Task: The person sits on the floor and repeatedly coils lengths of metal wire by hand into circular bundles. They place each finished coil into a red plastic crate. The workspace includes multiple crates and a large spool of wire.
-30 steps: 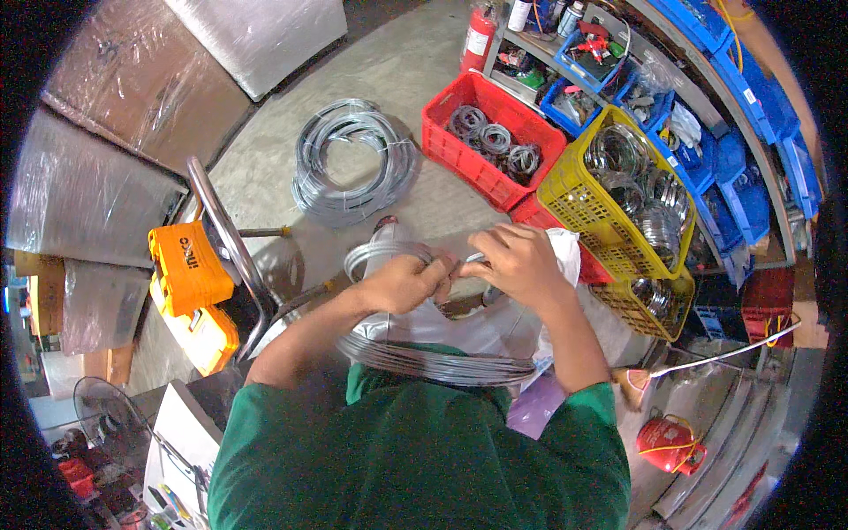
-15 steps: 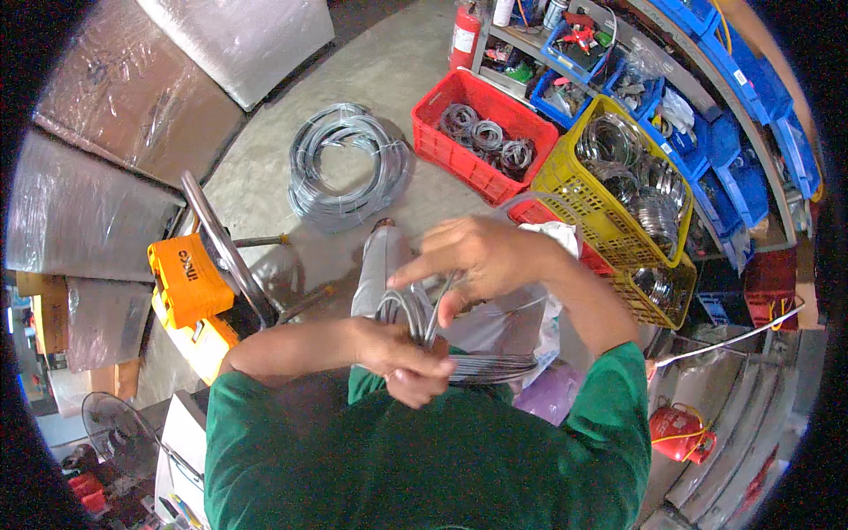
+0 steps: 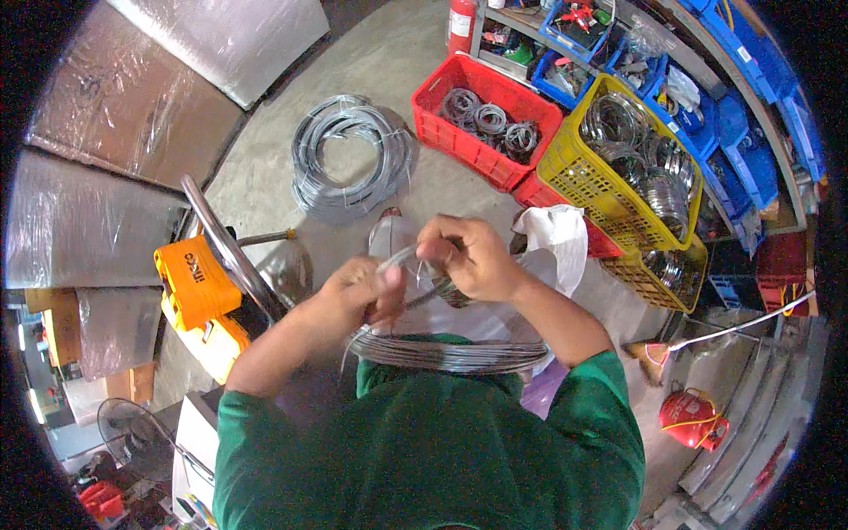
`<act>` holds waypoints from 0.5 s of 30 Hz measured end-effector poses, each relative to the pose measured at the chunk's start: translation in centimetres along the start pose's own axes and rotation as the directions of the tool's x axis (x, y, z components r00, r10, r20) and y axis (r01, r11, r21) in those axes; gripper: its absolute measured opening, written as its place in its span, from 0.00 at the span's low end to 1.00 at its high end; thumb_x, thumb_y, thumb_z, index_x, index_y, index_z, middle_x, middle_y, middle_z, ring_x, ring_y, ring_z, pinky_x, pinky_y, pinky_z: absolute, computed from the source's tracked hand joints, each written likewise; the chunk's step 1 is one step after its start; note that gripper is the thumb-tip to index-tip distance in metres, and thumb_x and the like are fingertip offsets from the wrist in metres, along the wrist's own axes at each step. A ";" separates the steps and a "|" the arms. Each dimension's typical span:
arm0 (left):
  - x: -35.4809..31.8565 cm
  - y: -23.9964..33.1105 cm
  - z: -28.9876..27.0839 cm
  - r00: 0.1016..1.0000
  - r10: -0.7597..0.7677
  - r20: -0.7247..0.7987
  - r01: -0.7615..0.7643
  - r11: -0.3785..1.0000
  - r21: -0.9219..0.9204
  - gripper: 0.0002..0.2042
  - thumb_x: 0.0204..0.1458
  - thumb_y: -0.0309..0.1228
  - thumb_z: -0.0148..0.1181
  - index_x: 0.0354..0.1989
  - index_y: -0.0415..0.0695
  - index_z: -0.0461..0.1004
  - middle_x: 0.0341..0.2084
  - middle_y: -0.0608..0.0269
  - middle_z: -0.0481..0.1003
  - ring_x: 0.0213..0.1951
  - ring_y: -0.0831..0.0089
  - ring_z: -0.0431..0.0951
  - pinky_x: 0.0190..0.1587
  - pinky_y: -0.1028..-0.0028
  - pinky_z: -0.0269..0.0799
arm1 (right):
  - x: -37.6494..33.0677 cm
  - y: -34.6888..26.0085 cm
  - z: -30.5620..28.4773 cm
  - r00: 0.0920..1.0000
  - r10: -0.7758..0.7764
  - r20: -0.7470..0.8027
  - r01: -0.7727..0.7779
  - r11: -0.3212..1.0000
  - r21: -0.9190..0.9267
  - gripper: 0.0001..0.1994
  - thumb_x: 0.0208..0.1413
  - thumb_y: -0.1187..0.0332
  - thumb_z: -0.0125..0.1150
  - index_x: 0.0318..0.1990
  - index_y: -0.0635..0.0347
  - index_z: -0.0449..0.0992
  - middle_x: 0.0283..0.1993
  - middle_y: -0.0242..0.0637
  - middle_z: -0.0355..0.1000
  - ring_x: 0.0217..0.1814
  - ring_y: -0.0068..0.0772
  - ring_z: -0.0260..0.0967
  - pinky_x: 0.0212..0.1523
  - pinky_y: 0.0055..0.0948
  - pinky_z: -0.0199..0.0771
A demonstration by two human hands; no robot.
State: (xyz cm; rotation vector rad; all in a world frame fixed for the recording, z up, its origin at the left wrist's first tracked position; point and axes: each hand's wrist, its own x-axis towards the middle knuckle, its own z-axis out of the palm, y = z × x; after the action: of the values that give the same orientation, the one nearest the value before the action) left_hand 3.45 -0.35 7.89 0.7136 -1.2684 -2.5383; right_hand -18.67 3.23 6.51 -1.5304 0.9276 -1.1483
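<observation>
In front of my body my left hand (image 3: pixel 364 290) is closed round a small coil of grey wire (image 3: pixel 399 259), its thumb pressed on the strands. My right hand (image 3: pixel 473 256), just to the right of it, has its fingers curled and pinched at the coil's other side. The fingers and motion hide part of the small coil. A wider bundle of thin grey wire (image 3: pixel 450 355) lies across my lap, below both hands. Farther off on the floor rests a large coil of grey wire (image 3: pixel 305 168), tied in several places.
A red crate (image 3: pixel 481 150) and a yellow crate (image 3: pixel 579 190) hold wire coils at the right, beside shelves of blue bins (image 3: pixel 733 132). A white bag (image 3: pixel 561 243) lies near my right arm. At left stand an orange case (image 3: pixel 196 276), a metal tube (image 3: pixel 231 252) and wrapped boxes (image 3: pixel 97 212).
My right hand has come down from above the small coil and closed near it. My left hand has risen and turned, lifting the coil off the bundle on my lap.
</observation>
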 end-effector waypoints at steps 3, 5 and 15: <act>1.2 -1.3 1.1 0.928 0.188 -0.321 -0.224 0.971 -0.079 0.23 0.62 0.50 0.49 0.19 0.48 0.62 0.13 0.72 0.54 0.16 0.78 0.50 0.20 0.74 0.43 | 0.7 0.5 0.2 0.994 -0.065 -0.092 0.057 0.995 -0.078 0.13 0.63 0.60 0.58 0.35 0.62 0.72 0.25 0.24 0.64 0.27 0.14 0.57 0.27 0.22 0.60; 1.7 -1.0 1.4 0.903 0.198 -0.382 -0.271 0.952 -0.145 0.24 0.63 0.50 0.48 0.17 0.49 0.60 0.12 0.72 0.52 0.14 0.78 0.49 0.19 0.73 0.42 | 1.1 0.8 0.0 0.990 -0.108 -0.096 0.096 0.988 -0.117 0.11 0.64 0.62 0.57 0.38 0.62 0.74 0.25 0.25 0.65 0.28 0.14 0.57 0.28 0.21 0.62; -0.3 5.3 1.5 0.808 0.398 -0.435 -0.567 0.725 -0.391 0.22 0.67 0.49 0.39 0.19 0.56 0.57 0.06 0.80 0.46 0.08 0.84 0.40 0.11 0.77 0.37 | -1.9 5.4 -0.8 0.993 -0.005 -0.119 0.050 0.924 0.379 0.28 0.65 0.48 0.50 0.57 0.67 0.69 0.30 0.31 0.69 0.32 0.21 0.67 0.34 0.24 0.68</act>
State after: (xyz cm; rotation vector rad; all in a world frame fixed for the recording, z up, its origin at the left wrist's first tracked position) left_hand 2.85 -2.44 13.00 0.5423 -0.5315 -2.0513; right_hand -20.08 3.48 0.91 -1.1729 0.7064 -1.3604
